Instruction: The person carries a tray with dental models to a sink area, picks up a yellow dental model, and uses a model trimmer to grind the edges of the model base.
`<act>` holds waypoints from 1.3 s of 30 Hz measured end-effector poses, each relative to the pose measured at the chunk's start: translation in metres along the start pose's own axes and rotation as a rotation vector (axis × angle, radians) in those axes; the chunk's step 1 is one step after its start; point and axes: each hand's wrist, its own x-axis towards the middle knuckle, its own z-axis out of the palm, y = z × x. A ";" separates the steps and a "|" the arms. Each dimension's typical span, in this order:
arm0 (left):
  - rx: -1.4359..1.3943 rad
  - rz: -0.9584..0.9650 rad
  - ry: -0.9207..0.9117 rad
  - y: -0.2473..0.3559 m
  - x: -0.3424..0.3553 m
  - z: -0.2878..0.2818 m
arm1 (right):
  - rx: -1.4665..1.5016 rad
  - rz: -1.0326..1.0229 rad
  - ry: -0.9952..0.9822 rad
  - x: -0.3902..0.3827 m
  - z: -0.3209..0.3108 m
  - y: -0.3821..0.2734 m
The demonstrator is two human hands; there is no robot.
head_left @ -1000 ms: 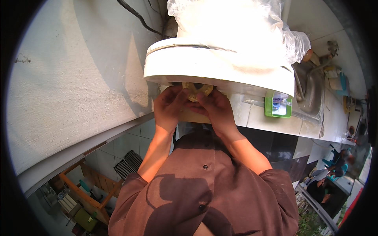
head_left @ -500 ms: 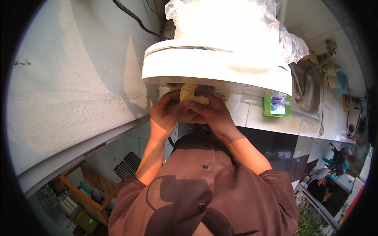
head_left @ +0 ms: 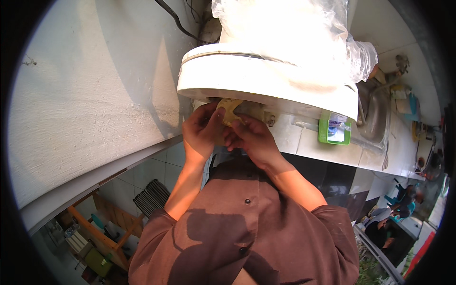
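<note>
A pale yellow, curved piece (head_left: 228,107), soft-looking, is held between my hands just below the front rim of a white rounded appliance (head_left: 266,80). My left hand (head_left: 199,133) grips its left side, thumb pressed on the face. At its lower right, my right hand (head_left: 251,142) pinches the piece, the other fingers curled beneath. Clear plastic wrap (head_left: 356,59) covers the glaringly bright top of the appliance. What lies in the shadow under the rim is hard to make out.
A textured white wall or ledge (head_left: 95,95) fills the left. To the right are a green basket (head_left: 327,140) on the tiled counter (head_left: 308,145) and a steel sink (head_left: 377,123). Below are a wooden frame (head_left: 95,228) and, far right, people (head_left: 403,199) near blue chairs.
The yellow piece has turned in my fingers, its curved gap now facing right. My right hand has shifted slightly downward, with its fingers more visible below the piece.
</note>
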 end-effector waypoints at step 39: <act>-0.051 -0.052 -0.237 0.007 -0.010 -0.004 | -0.340 -0.321 0.311 0.010 0.003 -0.005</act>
